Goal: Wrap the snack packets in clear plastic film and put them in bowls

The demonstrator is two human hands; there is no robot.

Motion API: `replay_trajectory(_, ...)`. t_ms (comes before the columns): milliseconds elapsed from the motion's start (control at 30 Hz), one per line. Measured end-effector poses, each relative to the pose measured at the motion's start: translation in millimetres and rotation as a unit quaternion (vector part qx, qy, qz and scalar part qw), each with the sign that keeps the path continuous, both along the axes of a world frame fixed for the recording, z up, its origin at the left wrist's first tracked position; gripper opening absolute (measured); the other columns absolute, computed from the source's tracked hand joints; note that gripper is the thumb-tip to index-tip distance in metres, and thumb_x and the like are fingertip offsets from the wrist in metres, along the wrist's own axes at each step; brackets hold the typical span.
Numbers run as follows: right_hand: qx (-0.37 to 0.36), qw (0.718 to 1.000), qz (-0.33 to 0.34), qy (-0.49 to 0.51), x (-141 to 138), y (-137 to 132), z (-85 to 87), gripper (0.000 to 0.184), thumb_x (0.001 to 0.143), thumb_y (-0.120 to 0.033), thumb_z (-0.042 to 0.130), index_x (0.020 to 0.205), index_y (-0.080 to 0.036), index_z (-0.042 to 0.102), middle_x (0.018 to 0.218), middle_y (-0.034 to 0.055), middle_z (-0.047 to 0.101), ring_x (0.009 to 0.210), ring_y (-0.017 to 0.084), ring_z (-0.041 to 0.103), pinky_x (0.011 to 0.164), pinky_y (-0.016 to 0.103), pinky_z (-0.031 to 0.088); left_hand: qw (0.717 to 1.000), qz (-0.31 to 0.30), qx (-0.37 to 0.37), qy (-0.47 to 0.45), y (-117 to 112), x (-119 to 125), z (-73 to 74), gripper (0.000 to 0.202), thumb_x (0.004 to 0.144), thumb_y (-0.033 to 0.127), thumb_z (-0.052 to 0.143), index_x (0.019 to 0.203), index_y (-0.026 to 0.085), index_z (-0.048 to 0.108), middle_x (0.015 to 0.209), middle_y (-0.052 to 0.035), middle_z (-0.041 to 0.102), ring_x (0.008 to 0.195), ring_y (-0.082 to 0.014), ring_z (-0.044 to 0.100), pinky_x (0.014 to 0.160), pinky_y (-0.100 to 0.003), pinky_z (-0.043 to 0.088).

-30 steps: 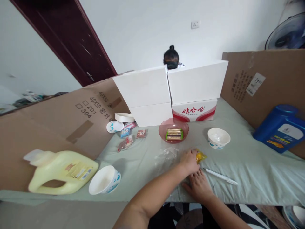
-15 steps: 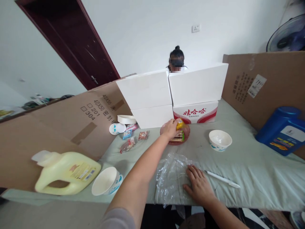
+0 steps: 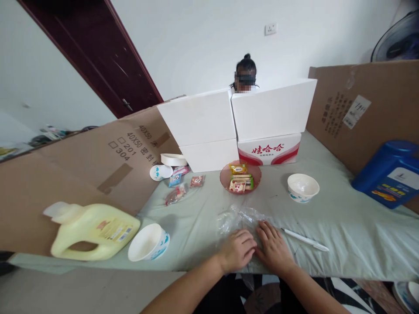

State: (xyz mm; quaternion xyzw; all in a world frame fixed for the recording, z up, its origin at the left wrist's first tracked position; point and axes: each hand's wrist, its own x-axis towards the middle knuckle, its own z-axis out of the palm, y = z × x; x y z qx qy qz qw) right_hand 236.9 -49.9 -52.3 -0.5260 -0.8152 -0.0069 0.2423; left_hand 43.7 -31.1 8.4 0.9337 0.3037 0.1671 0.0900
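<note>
Both my hands rest on a crumpled clear plastic bag (image 3: 237, 218) at the near edge of the green-covered table (image 3: 343, 218). My left hand (image 3: 236, 249) has its fingers curled onto the plastic. My right hand (image 3: 274, 247) lies flat beside it, fingers spread on the bag. Farther back, a pink plate (image 3: 240, 178) holds several wrapped snacks, among them a yellow packet (image 3: 238, 168). A white pen (image 3: 304, 240) lies just right of my right hand.
A white bowl (image 3: 303, 187) stands right of the plate, another (image 3: 149, 242) at the near left beside a yellow jug (image 3: 93, 230). Loose snack packets (image 3: 183, 186) lie left of the plate. White boxes (image 3: 235, 126), cardboard walls and a blue jug (image 3: 388, 173) surround the table; a person sits behind.
My left hand carried the yellow packet from the bag to the pink plate, left it there, and came back to the plastic bag beside my right hand.
</note>
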Motion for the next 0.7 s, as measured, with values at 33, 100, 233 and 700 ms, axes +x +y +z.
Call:
replay_trajectory(33, -0.002, 1.0, -0.009, -0.002, 0.4, 0.0, -0.8, 0.051, 0.083, -0.043, 0.059, 0.125, -0.014, 0.054, 0.14, 0.0161, 0.049, 0.134, 0.032, 0.037, 0.106, 0.046, 0.031, 0.999, 0.043, -0.007, 0.028, -3.4, -7.5, -6.2, 0.035, 0.088, 0.032, 0.056, 0.121, 0.021, 0.058, 0.124, -0.0094, 0.06, 0.12, -0.0269, 0.05, 0.102, -0.045, 0.041)
replay_trajectory(100, -0.003, 0.999, -0.055, 0.003, 1.4, -1.2, -0.4, 0.065, 0.079, -0.051, 0.061, 0.129, -0.012, 0.05, 0.143, 0.0197, 0.043, 0.136, 0.037, 0.032, 0.104, 0.052, 0.031, 0.989, 0.126, -0.026, 0.078, -5.8, -22.0, -14.1, 0.061, 0.086, 0.046, 0.059, 0.14, 0.023, 0.042, 0.148, -0.0127, 0.038, 0.138, -0.0367, 0.028, 0.109, -0.058, 0.028)
replay_trajectory(233, 0.028, 0.991, -0.123, 0.048, 0.6, -8.4, 16.3, 0.065, 0.083, -0.051, 0.056, 0.133, -0.01, 0.046, 0.145, 0.0221, 0.039, 0.137, 0.041, 0.026, 0.102, 0.057, 0.032, 0.978, 0.156, -0.07, 0.116, -12.7, -35.6, -15.6, 0.082, 0.08, 0.055, 0.063, 0.148, 0.028, 0.025, 0.158, -0.0101, 0.014, 0.144, -0.0411, 0.003, 0.11, -0.065, 0.016)
replay_trajectory(700, -0.156, 0.985, -0.017, -0.068, 17.7, 69.2, 42.4, 0.078, 0.078, -0.054, 0.061, 0.14, -0.009, 0.043, 0.147, 0.0218, 0.038, 0.137, 0.04, 0.027, 0.107, 0.056, 0.026, 0.967, 0.226, -0.062, 0.098, 45.4, -49.5, -8.8, 0.072, 0.075, 0.051, 0.069, 0.138, 0.028, 0.044, 0.156, -0.0093, 0.022, 0.143, -0.041, 0.009, 0.11, -0.063, 0.018)
